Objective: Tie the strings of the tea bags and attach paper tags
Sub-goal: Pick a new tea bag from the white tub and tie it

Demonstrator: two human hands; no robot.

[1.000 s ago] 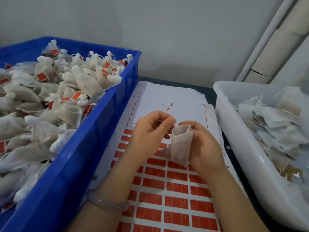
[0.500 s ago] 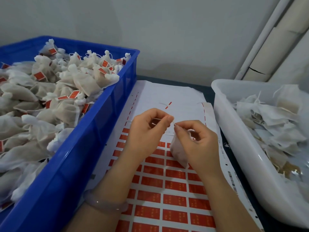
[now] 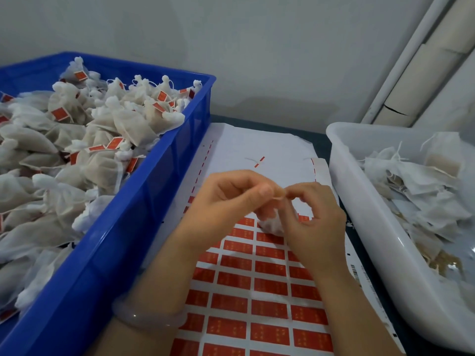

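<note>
"Where was the bag?"

"The bag [image 3: 272,225] sat low between the hands, over the far rows of the tag sheet [image 3: 257,281]. I could not tell whether it touched the paper."

"And the hands?"

"Both were curled. The left hand [image 3: 231,199] pinched the string [image 3: 280,197] between thumb and forefinger, and the right hand [image 3: 314,223] pinched it from the other side. Their fingertips met just above the bag. A bracelet [image 3: 146,317] ringed the left wrist."

"What room was there?"

"A lane, no more. The crate [image 3: 128,242] ran its right wall just beside the left forearm. The tub [image 3: 359,201] had its near rim close to the right wrist. The sheet filled the gap, with its left edge against the crate. A dark strip of table [image 3: 320,141] showed between its far right corner and the tub. Beyond the hands lay plain white paper, up to the sheet's far edge."

"And the bins?"

"Tied bags [image 3: 77,150] were heaped to the crate's rim. Loose bags [image 3: 416,191] lay below the tub's."
</note>
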